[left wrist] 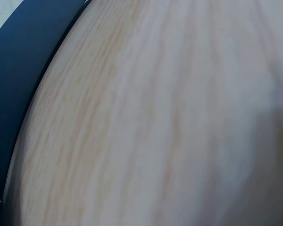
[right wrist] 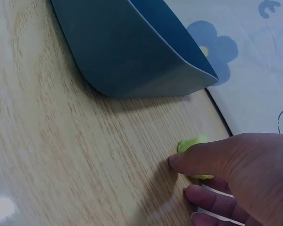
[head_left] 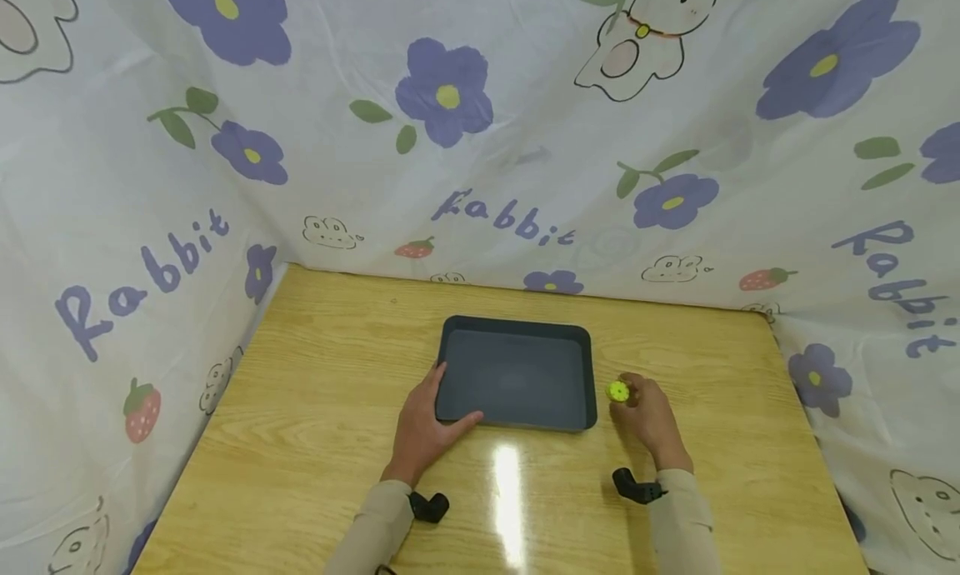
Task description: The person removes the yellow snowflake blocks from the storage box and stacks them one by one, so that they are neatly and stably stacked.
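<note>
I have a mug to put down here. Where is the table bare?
Bare wood lies left of the left hand, behind the tray up to the cloth wall, and right of the right hand. It is crowded beside the tray, where that hand pinches a small yellow-green piece.

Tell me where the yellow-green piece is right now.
In the head view the yellow-green piece sits in the right hand, pinched at its fingertips just right of the tray, low over the table.
</note>
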Demonstrator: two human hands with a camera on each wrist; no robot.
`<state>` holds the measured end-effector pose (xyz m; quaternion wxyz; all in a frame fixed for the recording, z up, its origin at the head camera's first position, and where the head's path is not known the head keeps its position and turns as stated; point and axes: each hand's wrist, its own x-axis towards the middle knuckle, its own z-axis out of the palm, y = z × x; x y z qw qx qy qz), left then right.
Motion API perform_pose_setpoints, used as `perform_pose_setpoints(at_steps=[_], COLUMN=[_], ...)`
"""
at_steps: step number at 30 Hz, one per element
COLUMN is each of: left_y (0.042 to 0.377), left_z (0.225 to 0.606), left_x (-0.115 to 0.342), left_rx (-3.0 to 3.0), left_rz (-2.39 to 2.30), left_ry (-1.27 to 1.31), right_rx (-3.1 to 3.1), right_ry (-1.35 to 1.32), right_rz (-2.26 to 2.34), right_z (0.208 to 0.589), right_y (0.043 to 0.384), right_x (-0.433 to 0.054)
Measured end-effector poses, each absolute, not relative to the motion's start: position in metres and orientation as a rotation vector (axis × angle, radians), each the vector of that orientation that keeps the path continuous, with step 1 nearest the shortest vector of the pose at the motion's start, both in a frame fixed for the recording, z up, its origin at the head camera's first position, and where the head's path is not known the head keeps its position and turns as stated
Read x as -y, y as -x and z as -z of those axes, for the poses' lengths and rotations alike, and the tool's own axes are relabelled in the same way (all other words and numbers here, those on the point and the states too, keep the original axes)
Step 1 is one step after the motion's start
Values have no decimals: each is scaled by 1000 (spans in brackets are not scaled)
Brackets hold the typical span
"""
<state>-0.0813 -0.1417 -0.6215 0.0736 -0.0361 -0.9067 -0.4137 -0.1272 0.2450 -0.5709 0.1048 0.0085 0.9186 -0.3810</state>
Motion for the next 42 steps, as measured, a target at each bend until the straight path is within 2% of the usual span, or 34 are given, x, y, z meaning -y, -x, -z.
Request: perform_pose_setpoints(at_steps=[42], left_y=[81], left_z=[621], left_x=[141], left_rx=[2751], left_rz=[1221], left_ry=[98], right_rx=[-2718], right_ry=[10], right_rz=[1091], right_z=[574], right_y=[135], right_x=[-244])
